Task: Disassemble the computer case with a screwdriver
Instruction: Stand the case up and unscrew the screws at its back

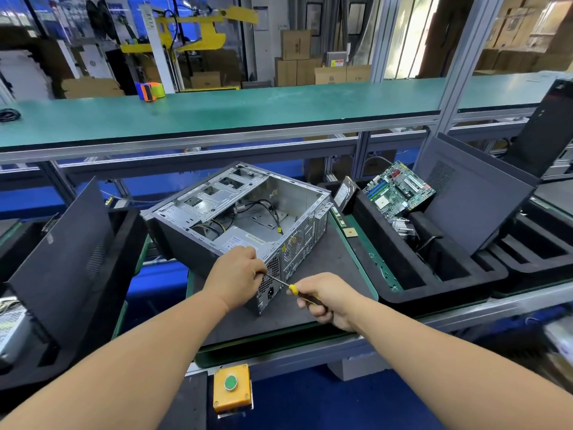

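Computer case (238, 209) under left hand (237, 274), screwdriver (291, 288) in right hand (328, 301).

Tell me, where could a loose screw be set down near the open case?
Bare grey mat lies right of the computer case, up to the green edge. The near rear corner is crowded by left hand, right hand and screwdriver.

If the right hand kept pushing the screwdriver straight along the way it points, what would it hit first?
Most likely the perforated rear panel of the computer case, where the screwdriver in the right hand already points, beside the left hand. Depth is unclear.
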